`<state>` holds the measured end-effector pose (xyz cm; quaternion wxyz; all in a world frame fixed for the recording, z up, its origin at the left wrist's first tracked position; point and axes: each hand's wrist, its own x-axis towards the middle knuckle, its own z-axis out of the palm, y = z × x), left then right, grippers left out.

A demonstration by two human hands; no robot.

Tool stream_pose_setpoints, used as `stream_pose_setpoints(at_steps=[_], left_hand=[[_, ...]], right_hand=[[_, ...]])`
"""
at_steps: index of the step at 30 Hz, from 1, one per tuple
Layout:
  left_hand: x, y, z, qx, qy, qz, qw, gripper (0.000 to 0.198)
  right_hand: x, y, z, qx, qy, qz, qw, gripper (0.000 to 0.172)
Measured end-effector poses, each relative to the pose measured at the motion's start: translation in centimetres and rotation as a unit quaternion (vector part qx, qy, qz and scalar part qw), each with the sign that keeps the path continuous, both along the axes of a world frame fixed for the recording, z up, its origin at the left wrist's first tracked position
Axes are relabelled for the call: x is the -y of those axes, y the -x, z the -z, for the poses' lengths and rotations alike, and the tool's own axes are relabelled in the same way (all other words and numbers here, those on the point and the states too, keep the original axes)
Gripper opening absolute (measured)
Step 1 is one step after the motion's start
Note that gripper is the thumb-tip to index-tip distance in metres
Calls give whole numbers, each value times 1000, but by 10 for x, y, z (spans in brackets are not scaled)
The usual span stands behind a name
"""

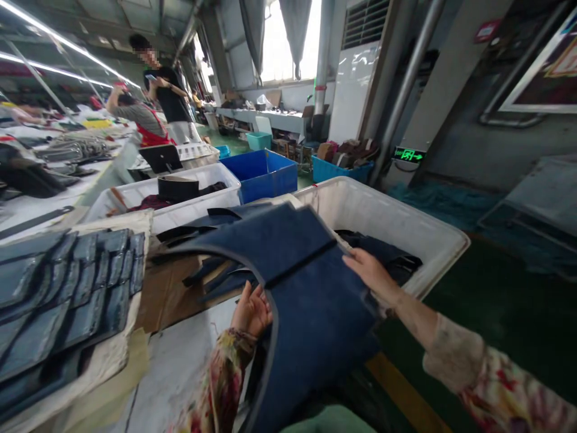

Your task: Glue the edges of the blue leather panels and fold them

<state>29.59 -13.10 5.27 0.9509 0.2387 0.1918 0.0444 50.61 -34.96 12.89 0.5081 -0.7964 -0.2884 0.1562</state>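
Note:
A stack of large dark blue cut fabric pieces (297, 282) hangs between my hands over the table edge. My left hand (251, 310) grips the stack's left edge from beneath, fingers curled. My right hand (370, 272) holds the right edge, fingers tucked under the cloth. Behind the stack stands a white plastic bin (406, 225) with more dark pieces inside. Loose blue strips (220, 279) lie on brown cardboard (166, 294) just left of my left hand.
Rows of overlapped dark blue pieces (67, 294) lie on the table at left. Another white bin (180, 201) and blue crates (264, 174) stand behind. Two people (157, 102) work at the far left. Green floor (496, 300) with a yellow line lies on the right.

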Motion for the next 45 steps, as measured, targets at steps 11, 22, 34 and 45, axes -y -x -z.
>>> stream_pose_setpoints(at_steps=[11, 22, 34, 45], left_hand=[[14, -18, 29, -197, -266, -9, 944, 56], [-5, -30, 51, -315, -598, 53, 735, 33], [-132, -52, -31, -300, -687, 64, 659, 16], [-230, -186, 14, -329, -551, -68, 764, 20]], right_hand=[[24, 5, 142, 50, 166, 6, 985, 38], [14, 10, 93, 351, 349, -25, 869, 50], [-44, 22, 164, 412, 212, -178, 868, 48], [-41, 15, 170, 439, 202, -196, 853, 59]])
